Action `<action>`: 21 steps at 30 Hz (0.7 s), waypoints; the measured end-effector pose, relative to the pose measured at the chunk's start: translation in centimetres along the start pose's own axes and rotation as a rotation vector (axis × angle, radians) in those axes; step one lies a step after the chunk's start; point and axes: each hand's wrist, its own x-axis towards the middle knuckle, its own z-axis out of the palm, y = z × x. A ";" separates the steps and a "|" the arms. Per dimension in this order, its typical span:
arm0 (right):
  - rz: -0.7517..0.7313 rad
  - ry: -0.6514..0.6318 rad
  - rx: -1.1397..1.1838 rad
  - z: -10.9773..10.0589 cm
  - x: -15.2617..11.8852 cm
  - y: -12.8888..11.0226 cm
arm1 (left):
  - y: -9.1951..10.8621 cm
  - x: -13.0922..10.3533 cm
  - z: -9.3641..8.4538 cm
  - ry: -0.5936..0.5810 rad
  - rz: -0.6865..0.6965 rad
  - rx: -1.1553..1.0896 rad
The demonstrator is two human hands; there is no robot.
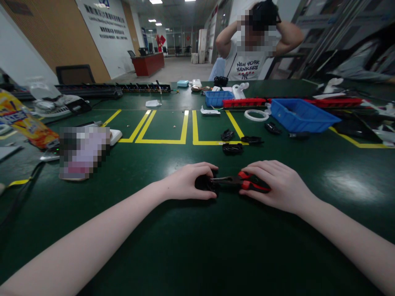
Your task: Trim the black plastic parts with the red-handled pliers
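Note:
My left hand [193, 181] is wrapped round a small black part [203, 182] on the green table [185, 238]. From the right, my right hand [274, 183] grips the red and black handles of long-nosed pliers [230, 180]. The pliers' tips point left and reach the black part between my left thumb and fingers; whether they grip it cannot be made out. Beyond my hands lie several similar black parts [232, 148] near the yellow tape lines.
A blue bin [302, 115] and a smaller blue tray [214, 98] stand farther back, near a white ring [256, 115] and red strips. At the left are a phone [88, 152] and a yellow snack bag [26, 119]. Across the table, a person [251, 57] has both arms raised.

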 end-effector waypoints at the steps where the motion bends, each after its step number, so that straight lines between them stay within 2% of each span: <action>1: -0.005 0.004 -0.001 0.0 0.0 0.0 | 0.0 0.0 0.0 -0.002 -0.003 0.001; 21: 0.000 -0.028 0.114 0.2 0.0 -0.3 | 0.0 0.0 0.0 -0.025 -0.009 0.009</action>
